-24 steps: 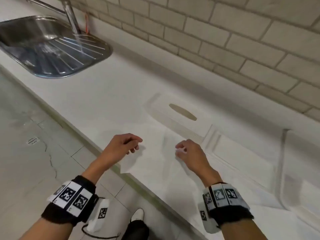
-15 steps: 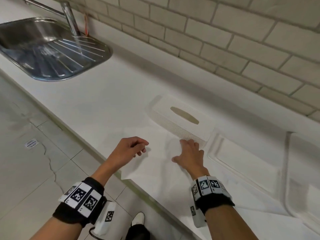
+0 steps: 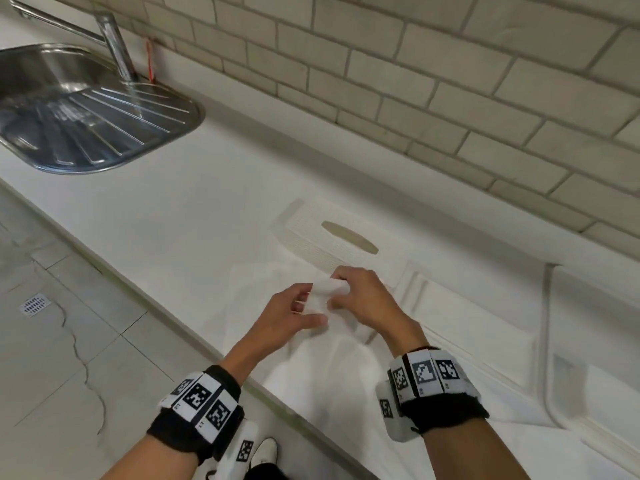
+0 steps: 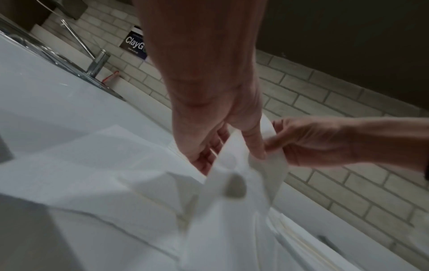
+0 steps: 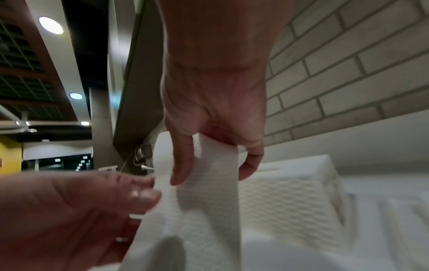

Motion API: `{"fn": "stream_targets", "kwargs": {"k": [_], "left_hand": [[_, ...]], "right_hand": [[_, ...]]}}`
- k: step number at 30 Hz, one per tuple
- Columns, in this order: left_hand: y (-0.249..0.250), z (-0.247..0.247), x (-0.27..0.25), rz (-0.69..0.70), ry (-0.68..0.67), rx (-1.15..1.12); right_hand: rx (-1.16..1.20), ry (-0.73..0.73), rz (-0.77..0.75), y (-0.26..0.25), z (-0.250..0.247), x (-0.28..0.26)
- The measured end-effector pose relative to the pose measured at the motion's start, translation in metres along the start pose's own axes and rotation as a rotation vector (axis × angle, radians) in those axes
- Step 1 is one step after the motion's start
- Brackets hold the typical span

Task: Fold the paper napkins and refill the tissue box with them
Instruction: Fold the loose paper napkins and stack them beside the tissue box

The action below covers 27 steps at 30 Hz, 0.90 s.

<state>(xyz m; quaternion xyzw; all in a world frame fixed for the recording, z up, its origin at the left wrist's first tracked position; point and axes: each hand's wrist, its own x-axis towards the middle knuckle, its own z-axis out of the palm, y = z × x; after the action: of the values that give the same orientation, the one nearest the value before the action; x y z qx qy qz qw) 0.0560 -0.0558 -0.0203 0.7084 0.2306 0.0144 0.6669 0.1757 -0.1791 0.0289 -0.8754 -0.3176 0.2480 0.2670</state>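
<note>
From the head view, our left hand [image 3: 294, 315] and right hand [image 3: 363, 299] have come together since a moment ago, both pinching the far edge of the napkin [image 3: 322, 368], now lifted just in front of the tissue box [image 3: 346, 237].

The left wrist view shows thumb and fingers clamping that raised edge.

The right wrist view shows the same pinch, the box just behind. We judge the first fold begun.

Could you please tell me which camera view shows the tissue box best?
The head view: the whole tissue box shows, slot on top. The right wrist view shows only its textured end beyond the napkin. The left wrist view hardly shows it.
</note>
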Motion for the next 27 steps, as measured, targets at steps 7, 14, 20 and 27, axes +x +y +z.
{"fn": "stream_targets", "kwargs": {"k": [7, 14, 20, 27], "left_hand": [[0.009, -0.022, -0.004, -0.014, 0.354, -0.121], [0.001, -0.057, -0.008, -0.136, 0.482, -0.253], [-0.007, -0.056, -0.014, -0.178, 0.455, -0.255], [-0.003, -0.053, -0.008, -0.188, 0.470, -0.247]], "right_hand": [[0.235, 0.263, 0.079, 0.009, 0.020, 0.010], [-0.407, -0.018, 0.116, 0.025, 0.078, 0.015], [-0.166, -0.040, 0.174, 0.027, 0.058, 0.014], [0.442, 0.308, 0.088, 0.004, -0.015, 0.001]]}}
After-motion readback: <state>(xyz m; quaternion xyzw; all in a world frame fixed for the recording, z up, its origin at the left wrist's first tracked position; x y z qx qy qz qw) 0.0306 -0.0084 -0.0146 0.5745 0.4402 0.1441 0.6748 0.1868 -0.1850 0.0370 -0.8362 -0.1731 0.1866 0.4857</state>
